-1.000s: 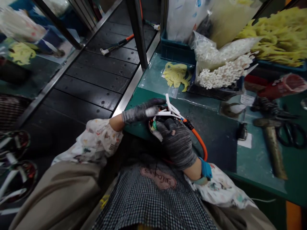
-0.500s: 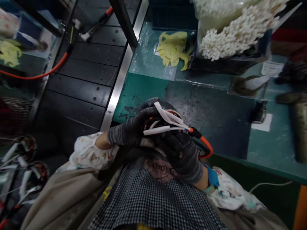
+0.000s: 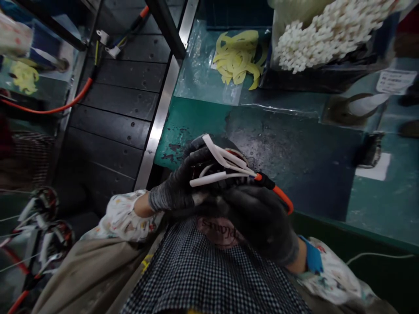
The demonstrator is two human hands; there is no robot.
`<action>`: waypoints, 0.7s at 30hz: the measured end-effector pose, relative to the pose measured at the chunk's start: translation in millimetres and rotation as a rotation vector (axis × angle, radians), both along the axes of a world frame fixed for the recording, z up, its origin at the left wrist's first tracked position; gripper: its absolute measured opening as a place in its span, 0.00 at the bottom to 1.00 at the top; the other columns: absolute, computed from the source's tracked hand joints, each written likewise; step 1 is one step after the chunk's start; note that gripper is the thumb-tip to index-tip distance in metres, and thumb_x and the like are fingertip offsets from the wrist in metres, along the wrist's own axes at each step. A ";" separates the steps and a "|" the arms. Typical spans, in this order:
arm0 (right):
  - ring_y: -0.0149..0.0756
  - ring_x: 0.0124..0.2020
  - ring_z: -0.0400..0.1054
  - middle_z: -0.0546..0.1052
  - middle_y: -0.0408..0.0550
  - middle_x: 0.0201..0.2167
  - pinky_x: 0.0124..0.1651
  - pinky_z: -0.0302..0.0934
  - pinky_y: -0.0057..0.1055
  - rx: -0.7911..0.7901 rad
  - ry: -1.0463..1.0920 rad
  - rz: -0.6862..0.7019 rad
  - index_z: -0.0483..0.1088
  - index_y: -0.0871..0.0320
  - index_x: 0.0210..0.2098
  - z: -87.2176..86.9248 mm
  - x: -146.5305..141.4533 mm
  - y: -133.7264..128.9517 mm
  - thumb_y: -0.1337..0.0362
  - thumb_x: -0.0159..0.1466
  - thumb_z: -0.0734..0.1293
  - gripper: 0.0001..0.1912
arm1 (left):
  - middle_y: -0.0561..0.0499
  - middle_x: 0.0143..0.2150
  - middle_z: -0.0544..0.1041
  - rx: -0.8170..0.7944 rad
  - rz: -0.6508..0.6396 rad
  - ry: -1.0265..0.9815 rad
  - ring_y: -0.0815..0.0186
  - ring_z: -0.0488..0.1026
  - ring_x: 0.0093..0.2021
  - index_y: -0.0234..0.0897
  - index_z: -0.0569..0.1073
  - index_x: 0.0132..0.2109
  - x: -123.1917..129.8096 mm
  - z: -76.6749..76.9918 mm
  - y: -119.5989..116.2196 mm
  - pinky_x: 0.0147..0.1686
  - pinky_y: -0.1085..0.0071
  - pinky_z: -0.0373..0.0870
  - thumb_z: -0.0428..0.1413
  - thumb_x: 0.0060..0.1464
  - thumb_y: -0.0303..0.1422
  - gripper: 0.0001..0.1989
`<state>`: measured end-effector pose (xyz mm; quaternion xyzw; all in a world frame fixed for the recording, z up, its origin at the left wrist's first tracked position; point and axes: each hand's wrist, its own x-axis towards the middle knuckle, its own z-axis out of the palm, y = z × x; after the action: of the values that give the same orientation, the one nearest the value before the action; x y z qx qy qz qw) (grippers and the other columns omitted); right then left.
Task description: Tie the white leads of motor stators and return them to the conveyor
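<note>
My left hand (image 3: 180, 179), in a dark glove, is wrapped round the left side of a round motor part with copper windings (image 3: 237, 153). White sleeved wires (image 3: 225, 159) fan out over the part's top and join an orange cable (image 3: 282, 197) on its right. Beside the near right side of the part is my right hand (image 3: 262, 218), gloved and blurred; its fingertips are close to the part, and whether they grip anything is hidden.
Yellow strips (image 3: 237, 59) and a bin of white tubes (image 3: 321, 41) lie at the green bench's back. A slatted conveyor (image 3: 114, 113) runs left, carrying a cable. More wired motor parts (image 3: 49, 231) stand lower left.
My right hand has shifted right and down, its fingers looser on the part. The part and wires have moved slightly left, with my left hand still round them.
</note>
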<state>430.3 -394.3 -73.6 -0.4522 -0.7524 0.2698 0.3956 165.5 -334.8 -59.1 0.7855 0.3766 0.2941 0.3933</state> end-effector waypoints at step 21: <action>0.60 0.69 0.78 0.79 0.60 0.72 0.69 0.79 0.60 0.093 -0.227 -0.044 0.65 0.49 0.81 -17.7 19.2 25.1 0.51 0.81 0.70 0.33 | 0.32 0.87 0.55 0.245 -0.132 0.112 0.37 0.47 0.89 0.41 0.50 0.87 16.2 9.2 4.7 0.86 0.29 0.48 0.56 0.78 0.38 0.40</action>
<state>449.5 -369.2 -91.3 -0.4774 -0.7941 0.1728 0.3342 181.7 -330.1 -49.9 0.8658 0.3068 0.2671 0.2916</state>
